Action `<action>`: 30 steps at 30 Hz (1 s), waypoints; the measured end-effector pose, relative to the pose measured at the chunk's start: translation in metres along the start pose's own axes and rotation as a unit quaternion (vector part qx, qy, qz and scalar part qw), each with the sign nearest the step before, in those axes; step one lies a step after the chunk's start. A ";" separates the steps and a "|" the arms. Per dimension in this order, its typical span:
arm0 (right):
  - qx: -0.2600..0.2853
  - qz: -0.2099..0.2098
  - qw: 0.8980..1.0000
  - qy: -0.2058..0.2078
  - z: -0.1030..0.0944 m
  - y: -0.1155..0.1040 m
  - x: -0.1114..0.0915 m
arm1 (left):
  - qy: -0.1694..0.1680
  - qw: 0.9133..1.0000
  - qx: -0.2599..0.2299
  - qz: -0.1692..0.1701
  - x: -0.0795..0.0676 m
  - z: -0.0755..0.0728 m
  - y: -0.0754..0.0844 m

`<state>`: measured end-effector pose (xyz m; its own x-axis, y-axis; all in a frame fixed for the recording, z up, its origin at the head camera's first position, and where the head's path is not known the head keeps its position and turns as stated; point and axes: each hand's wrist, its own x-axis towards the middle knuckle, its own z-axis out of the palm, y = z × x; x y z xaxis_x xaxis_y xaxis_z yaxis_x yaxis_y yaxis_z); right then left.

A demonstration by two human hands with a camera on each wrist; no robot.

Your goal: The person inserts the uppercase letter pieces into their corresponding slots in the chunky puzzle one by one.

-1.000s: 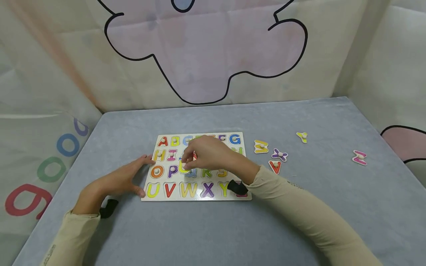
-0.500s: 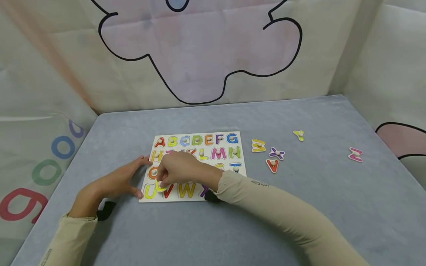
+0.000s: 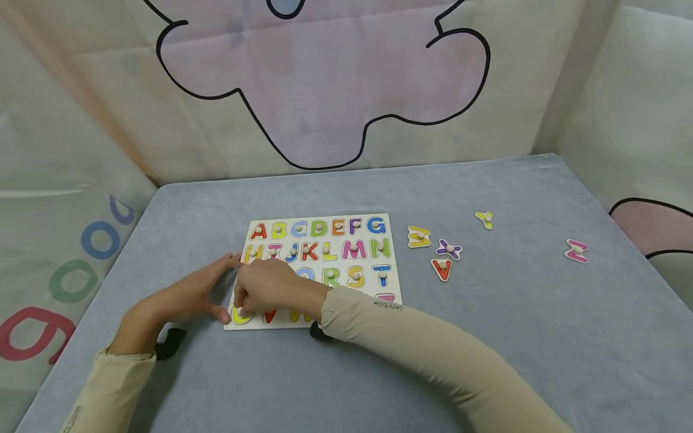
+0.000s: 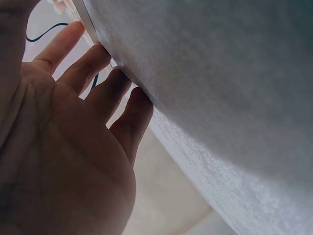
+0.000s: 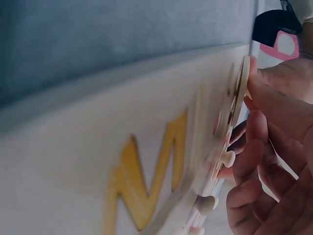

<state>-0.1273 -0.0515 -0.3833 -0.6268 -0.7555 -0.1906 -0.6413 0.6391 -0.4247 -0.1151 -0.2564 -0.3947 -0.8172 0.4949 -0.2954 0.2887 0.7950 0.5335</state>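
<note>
At the lower left corner of a white alphabet puzzle board (image 3: 319, 239), my right hand (image 3: 271, 285) pinches the yellow letter U piece (image 3: 240, 317) over the printed U. The piece shows edge-on at the fingertips in the right wrist view, close to the board face; much of it is hidden by the hand in the head view. My left hand (image 3: 186, 294) rests against the board's left edge, fingers extended and thumb spread. In the left wrist view the fingertips (image 4: 142, 98) meet the edge at the tabletop. Knobbed letters fill the board's upper rows.
Right of the board lie several loose letters: a yellow W (image 3: 419, 237), a purple X (image 3: 449, 249), a red V (image 3: 441, 269), a yellow Y (image 3: 484, 220) and a pink Z (image 3: 576, 251). A grey cloth (image 3: 346, 379) covers the table.
My right hand has carried the U piece from the board's middle left and down to the lower left corner. The left hand has stayed at the board's edge.
</note>
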 end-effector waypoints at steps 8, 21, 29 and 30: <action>0.005 0.004 1.000 0.002 0.003 -0.002 0.000 | 0.002 1.000 0.003 0.007 -0.001 0.002 -0.004; 0.010 0.000 1.000 0.016 0.006 0.000 0.003 | 0.004 1.000 0.006 0.003 -0.002 0.000 0.001; -0.002 -0.011 1.000 0.014 0.006 0.002 0.000 | 0.001 1.000 0.004 0.004 -0.001 0.002 0.000; -0.003 -0.012 1.000 0.014 0.006 0.002 0.000 | -0.001 1.000 0.005 0.004 -0.001 0.002 0.000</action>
<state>-0.1260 -0.0507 -0.3891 -0.6235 -0.7662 -0.1557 -0.6589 0.6221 -0.4229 -0.1136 -0.2563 -0.3965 -0.8139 0.5022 -0.2921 0.3004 0.7941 0.5283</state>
